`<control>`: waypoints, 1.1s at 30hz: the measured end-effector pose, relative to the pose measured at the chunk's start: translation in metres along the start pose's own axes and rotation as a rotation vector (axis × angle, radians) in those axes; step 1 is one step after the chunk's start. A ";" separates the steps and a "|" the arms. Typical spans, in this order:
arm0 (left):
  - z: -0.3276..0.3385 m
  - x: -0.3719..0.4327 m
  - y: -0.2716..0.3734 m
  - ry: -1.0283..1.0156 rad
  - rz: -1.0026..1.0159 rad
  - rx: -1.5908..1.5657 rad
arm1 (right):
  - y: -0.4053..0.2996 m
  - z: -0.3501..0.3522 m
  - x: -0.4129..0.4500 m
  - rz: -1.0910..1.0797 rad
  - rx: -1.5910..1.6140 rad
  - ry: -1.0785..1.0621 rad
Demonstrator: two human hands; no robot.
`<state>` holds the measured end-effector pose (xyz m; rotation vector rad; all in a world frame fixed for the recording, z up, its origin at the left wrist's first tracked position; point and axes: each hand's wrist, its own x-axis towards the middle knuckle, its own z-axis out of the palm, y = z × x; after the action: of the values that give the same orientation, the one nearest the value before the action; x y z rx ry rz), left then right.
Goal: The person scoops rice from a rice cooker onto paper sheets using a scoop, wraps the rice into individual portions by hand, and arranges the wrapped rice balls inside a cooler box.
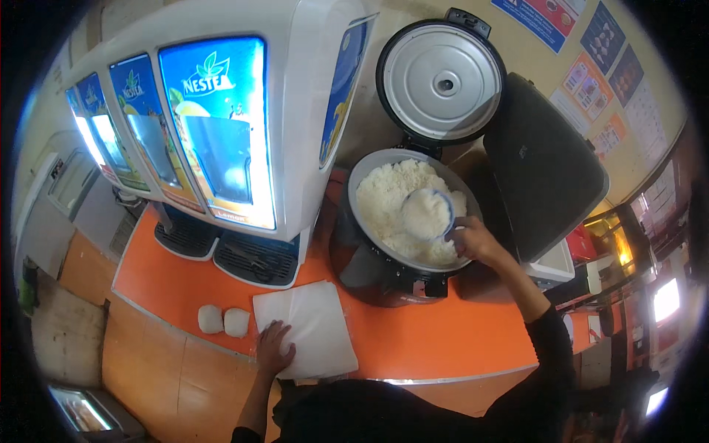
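Note:
My right hand point(472, 239) grips a round cup point(425, 215) with a blue rim, filled with white rice. The cup is over the cooked rice point(390, 185) inside a large rice cooker point(354, 243), whose hinged lid point(437, 83) stands raised behind it. On the counter, my left hand point(272, 346) rests flat on the left edge of a stack of white paper sheets point(313, 326), holding nothing. Left of the paper sit two wrapped, rounded white portions point(210, 319), side by side; what is inside them is hidden.
A Nestea drink dispenser point(302, 111) with black drip trays point(257, 260) stands at the left of the orange counter point(432, 338). Right of the cooker is a large dark container with its lid point(545, 155) raised. Printed posters point(587, 88) hang on the wall.

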<state>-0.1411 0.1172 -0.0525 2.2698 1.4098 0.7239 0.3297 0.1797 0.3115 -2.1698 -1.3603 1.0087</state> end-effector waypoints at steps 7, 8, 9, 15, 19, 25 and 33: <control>-0.021 0.020 0.005 -0.202 -0.018 -0.069 | -0.034 0.094 -0.075 0.053 0.326 -0.209; -0.024 0.023 0.003 -0.210 -0.011 -0.066 | -0.022 0.119 -0.075 0.112 0.428 -0.368; -0.023 0.023 0.000 -0.220 0.006 -0.070 | -0.008 0.143 -0.077 0.181 0.528 -0.515; -0.018 0.022 -0.019 -0.233 0.063 -0.037 | 0.067 0.332 -0.031 0.374 0.301 -0.509; -0.016 0.022 -0.021 -0.251 0.024 -0.117 | 0.092 0.391 -0.018 -0.024 -0.481 -0.080; -0.018 0.022 -0.022 -0.199 -0.021 -0.138 | 0.065 0.433 -0.043 -0.633 -0.796 0.531; -0.012 0.026 -0.024 -0.222 -0.033 -0.178 | 0.029 0.444 -0.049 -0.252 -0.354 0.211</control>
<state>-0.1565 0.1513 -0.0503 2.1113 1.2253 0.5441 0.0040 0.1009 0.0150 -2.1918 -1.7554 0.4573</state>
